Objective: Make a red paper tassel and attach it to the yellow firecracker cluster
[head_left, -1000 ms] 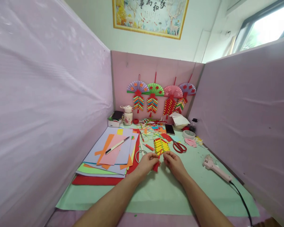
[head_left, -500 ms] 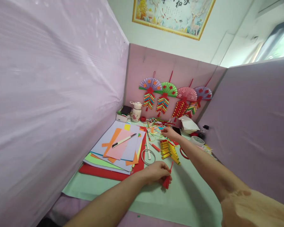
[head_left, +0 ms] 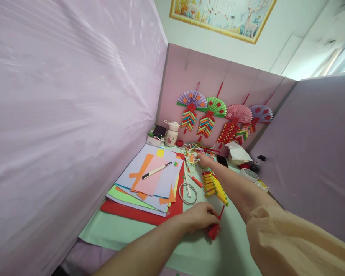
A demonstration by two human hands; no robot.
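Note:
My left hand (head_left: 202, 215) is closed around the upper part of a red tassel (head_left: 214, 231) at the table's front, with the tassel's cord pointing up past my fingertips. My right hand (head_left: 205, 161) reaches to the back of the table, into a pile of thin coloured paper scraps (head_left: 191, 158). Its fingers are drawn together among them, and what they pinch is too small to make out. Between the two hands lies a chevron of yellow paper rolls (head_left: 214, 188) with green and red ends. A red paper roll (head_left: 196, 181) is beside it.
Stacked coloured paper (head_left: 123, 195) with a pen (head_left: 157, 171) lies left. A grey ring (head_left: 180, 193) overlaps a white cutter (head_left: 188, 184). A bottle (head_left: 171, 135), phone (head_left: 222, 161) and white tub (head_left: 249, 175) stand behind. Paper fan ornaments (head_left: 215, 106) hang on the back panel.
The view has shifted, so the table items appear further right. My right forearm has swung left over the table and now covers the red-handled item. My left hand keeps the tassel.

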